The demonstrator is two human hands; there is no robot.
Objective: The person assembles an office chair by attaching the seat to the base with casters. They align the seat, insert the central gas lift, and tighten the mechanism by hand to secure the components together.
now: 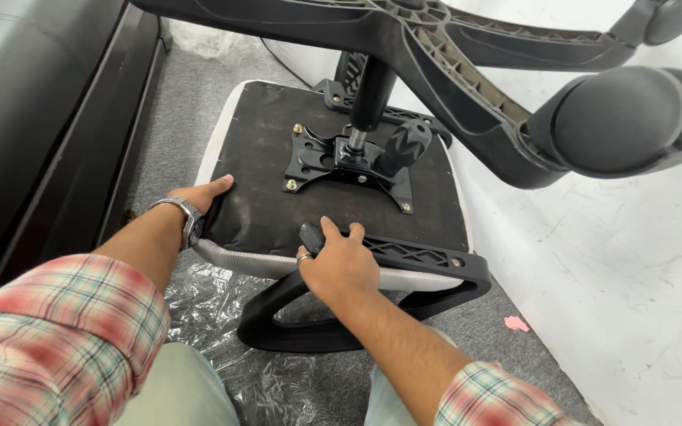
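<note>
An office chair lies upside down on the floor, its dark seat underside [262,158] facing up. My left hand [199,197] rests flat on the seat's near left edge, a metal watch on the wrist. My right hand [337,256] is closed around a small black tool or handle at the black armrest bracket [428,260] along the seat's front edge. A black metal mounting plate [317,162] with bolts sits at the seat's middle, with the gas cylinder [369,95] rising to the star base [451,55]. A castor wheel [617,118] hangs close at the right.
A black sofa [33,118] stands along the left. Crumpled clear plastic [215,315] lies on the grey carpet under the armrest loop [317,331]. A white scuffed wall [617,276] runs down the right, with a small pink scrap [516,323] at its foot.
</note>
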